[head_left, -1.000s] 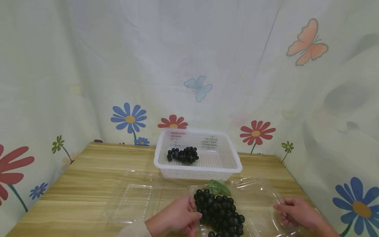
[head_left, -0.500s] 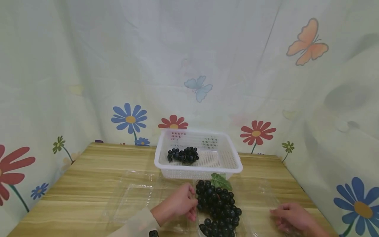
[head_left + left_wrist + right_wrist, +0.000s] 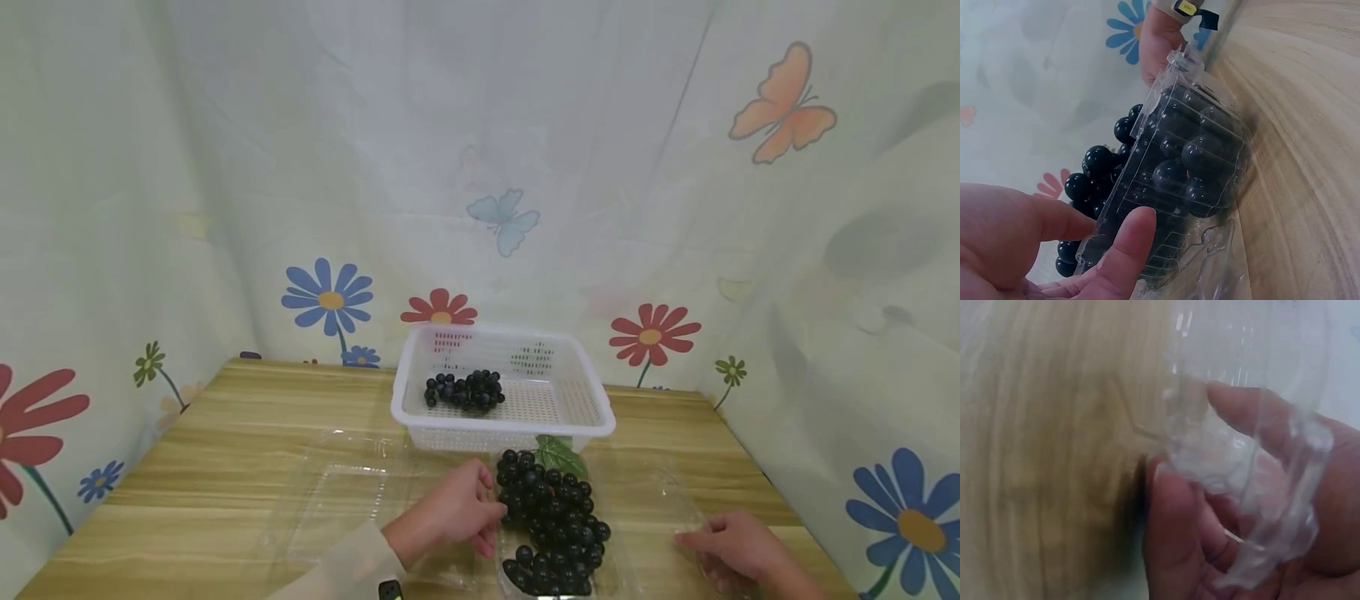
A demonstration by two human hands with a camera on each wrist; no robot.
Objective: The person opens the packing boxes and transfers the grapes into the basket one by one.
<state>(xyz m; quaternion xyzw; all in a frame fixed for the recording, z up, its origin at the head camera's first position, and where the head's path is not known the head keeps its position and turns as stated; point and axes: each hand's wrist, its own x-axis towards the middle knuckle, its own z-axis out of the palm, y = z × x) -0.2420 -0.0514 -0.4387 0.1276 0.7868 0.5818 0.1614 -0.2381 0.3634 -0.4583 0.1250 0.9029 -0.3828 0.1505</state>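
A big bunch of black grapes (image 3: 551, 508) with a green leaf (image 3: 561, 455) lies in a hinged clear plastic clamshell at the table's front. My left hand (image 3: 461, 508) pinches the near-side wall of the clamshell (image 3: 1207, 165), forefinger over the rim and thumb outside. Grapes heap above that rim in the left wrist view. At the right, my right hand (image 3: 735, 546) grips the edge of the transparent lid (image 3: 656, 496), which is spread out flat beside the grapes. In the right wrist view the clear plastic (image 3: 1235, 456) runs between thumb and fingers.
Behind the grapes stands a white perforated basket (image 3: 502, 427) holding a smaller bunch of dark grapes (image 3: 467, 390). Another clear clamshell (image 3: 348, 475) lies open on the wooden table (image 3: 225, 467) at the left. A flowered curtain (image 3: 570, 167) hangs behind and along the sides.
The clamshell with the grapes has shifted slightly away from me, and its lid has come down flatter. The left hand has moved a little forward; the right hand slightly left and down.
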